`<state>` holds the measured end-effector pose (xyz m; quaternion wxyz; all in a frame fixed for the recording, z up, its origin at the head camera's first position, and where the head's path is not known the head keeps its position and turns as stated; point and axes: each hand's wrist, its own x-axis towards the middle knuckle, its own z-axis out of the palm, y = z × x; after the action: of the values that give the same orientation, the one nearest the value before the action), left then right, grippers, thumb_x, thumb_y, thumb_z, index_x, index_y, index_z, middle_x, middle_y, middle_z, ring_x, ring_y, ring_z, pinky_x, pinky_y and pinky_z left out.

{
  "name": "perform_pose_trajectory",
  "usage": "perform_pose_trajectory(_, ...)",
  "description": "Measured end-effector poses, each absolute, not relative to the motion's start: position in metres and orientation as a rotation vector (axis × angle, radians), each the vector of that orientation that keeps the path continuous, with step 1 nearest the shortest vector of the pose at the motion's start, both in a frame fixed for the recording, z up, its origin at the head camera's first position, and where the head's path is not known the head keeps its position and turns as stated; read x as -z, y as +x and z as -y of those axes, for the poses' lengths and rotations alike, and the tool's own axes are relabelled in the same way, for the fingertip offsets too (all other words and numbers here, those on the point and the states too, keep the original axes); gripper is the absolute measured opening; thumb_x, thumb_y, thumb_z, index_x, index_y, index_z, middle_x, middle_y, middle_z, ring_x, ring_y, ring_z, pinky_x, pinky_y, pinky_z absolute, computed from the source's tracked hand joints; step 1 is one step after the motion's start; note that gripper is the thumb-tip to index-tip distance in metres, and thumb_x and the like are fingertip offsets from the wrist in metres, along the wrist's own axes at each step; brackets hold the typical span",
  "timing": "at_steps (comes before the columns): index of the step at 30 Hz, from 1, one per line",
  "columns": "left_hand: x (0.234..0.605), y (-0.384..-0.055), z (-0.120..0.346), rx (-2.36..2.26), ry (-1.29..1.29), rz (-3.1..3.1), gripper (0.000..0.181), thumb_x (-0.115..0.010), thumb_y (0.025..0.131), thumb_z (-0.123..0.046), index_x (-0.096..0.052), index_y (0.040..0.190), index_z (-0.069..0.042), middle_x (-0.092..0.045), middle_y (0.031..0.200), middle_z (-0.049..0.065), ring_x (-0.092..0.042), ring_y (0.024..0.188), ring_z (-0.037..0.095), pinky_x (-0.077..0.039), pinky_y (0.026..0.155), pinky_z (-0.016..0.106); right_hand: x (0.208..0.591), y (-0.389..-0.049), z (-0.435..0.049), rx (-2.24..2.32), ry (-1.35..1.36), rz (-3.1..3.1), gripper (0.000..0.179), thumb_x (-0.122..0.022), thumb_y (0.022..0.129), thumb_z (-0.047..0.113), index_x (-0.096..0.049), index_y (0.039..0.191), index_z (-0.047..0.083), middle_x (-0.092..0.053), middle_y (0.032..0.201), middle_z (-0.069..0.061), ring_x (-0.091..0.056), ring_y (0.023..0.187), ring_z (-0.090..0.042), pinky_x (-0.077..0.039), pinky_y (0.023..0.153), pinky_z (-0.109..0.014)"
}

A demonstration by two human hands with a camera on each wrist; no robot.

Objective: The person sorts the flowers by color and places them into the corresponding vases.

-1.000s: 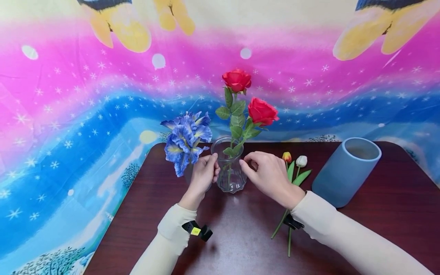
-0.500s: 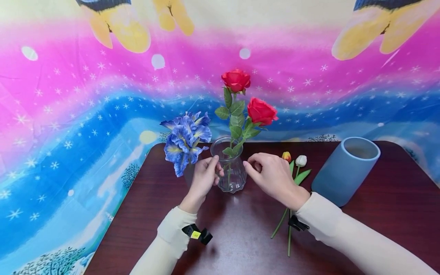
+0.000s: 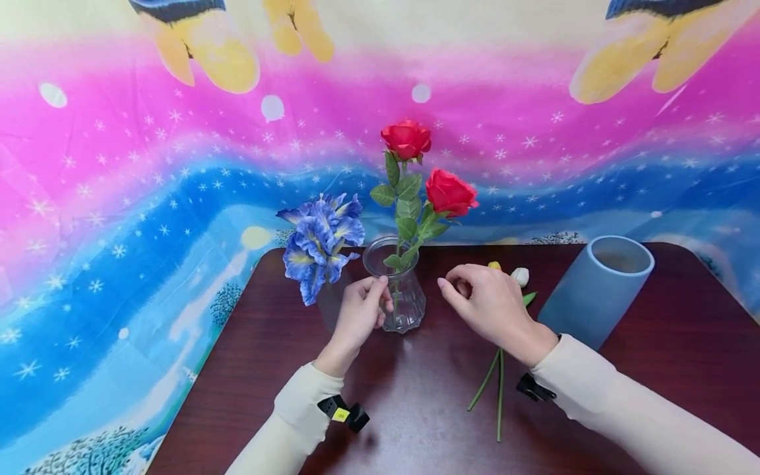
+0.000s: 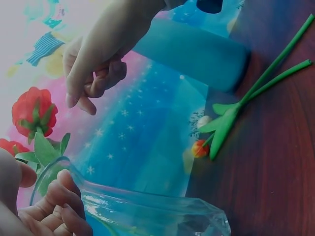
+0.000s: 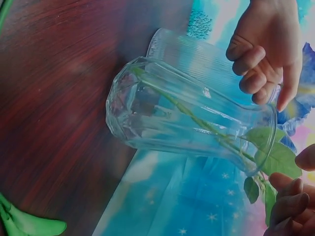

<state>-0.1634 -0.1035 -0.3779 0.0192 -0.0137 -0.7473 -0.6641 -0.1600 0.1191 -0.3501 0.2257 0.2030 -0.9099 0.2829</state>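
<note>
A clear glass vase (image 3: 406, 310) with a faceted base stands upright, holding two red roses (image 3: 452, 192) whose leafy stems lean on its rim. My left hand (image 3: 359, 307) is at the vase's near left side, fingers loosely curled and thumb tip just below the rim in the head view; nothing shows in its grasp. To the right of the vase, apart from it, my right hand (image 3: 493, 300) hovers with loosely bent fingers and holds nothing. Beneath it lie two tulips, a white one (image 3: 520, 276) and a yellow-orange one (image 4: 200, 148), partly hidden in the head view.
Blue irises (image 3: 320, 241) stand in a ribbed clear vase (image 5: 197, 59) at the left, partly behind my left hand. A frosted blue vase (image 3: 594, 297) stands upright on the right of the dark wooden table (image 3: 415, 409). A patterned cloth (image 3: 178, 165) hangs behind.
My right hand has drawn away from the vase to the right, now covering more of the tulips. My left hand has shifted slightly right and nearer. The roses and vases stay in place.
</note>
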Motion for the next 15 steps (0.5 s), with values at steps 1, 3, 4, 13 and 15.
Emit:
perform_pose_trajectory(1,0.379,-0.163,0.102,2.055,-0.049,2.326,0.037,-0.051,0.105,-0.024,-0.057,0.078,0.001,-0.056,0.061,0.0,-0.041,0.042,0.007,-0.035,0.043,0.021,0.35,-0.16,-0.12,-0.779,0.561,2.513,0.012,-0.07,0.093,0.027,-0.073,0.085,0.019,-0.052,0.064,0.007,-0.044,0.055,-0.007,-0.033,0.048,-0.027)
perform_pose_trajectory(3,0.38,-0.162,0.1,2.048,-0.077,2.339,0.035,-0.052,0.104,-0.022,-0.058,0.08,0.003,-0.056,0.061,0.0,-0.041,0.042,0.008,-0.035,0.042,0.021,0.35,-0.16,-0.123,-0.777,0.559,2.519,0.012,-0.07,0.094,0.027,-0.073,0.086,0.019,-0.052,0.063,0.007,-0.044,0.054,-0.007,-0.032,0.048,-0.027)
perform_pose_trajectory(4,0.38,-0.161,0.099,2.047,-0.092,2.347,0.033,-0.052,0.104,-0.021,-0.058,0.081,0.003,-0.056,0.061,0.0,-0.041,0.042,0.008,-0.035,0.042,0.021,0.349,-0.159,-0.124,-0.776,0.556,2.521,0.012,-0.07,0.094,0.027,-0.073,0.086,0.019,-0.051,0.062,0.008,-0.043,0.054,-0.007,-0.032,0.048,-0.027)
perform_pose_trajectory(13,0.38,-0.156,0.087,2.078,-0.187,2.379,0.03,-0.053,0.103,-0.016,-0.056,0.082,0.005,-0.054,0.061,0.0,-0.04,0.041,0.009,-0.034,0.044,0.021,0.344,-0.158,-0.138,-0.746,0.513,2.556,0.013,-0.069,0.094,0.029,-0.074,0.086,0.021,-0.05,0.06,0.009,-0.043,0.053,-0.007,-0.032,0.047,-0.029)
perform_pose_trajectory(15,0.379,-0.155,0.085,2.083,-0.21,2.386,0.03,-0.053,0.103,-0.016,-0.056,0.083,0.006,-0.054,0.061,0.001,-0.04,0.042,0.009,-0.035,0.044,0.021,0.343,-0.158,-0.142,-0.746,0.503,2.564,0.013,-0.069,0.094,0.03,-0.073,0.087,0.021,-0.05,0.06,0.009,-0.043,0.053,-0.007,-0.033,0.047,-0.029)
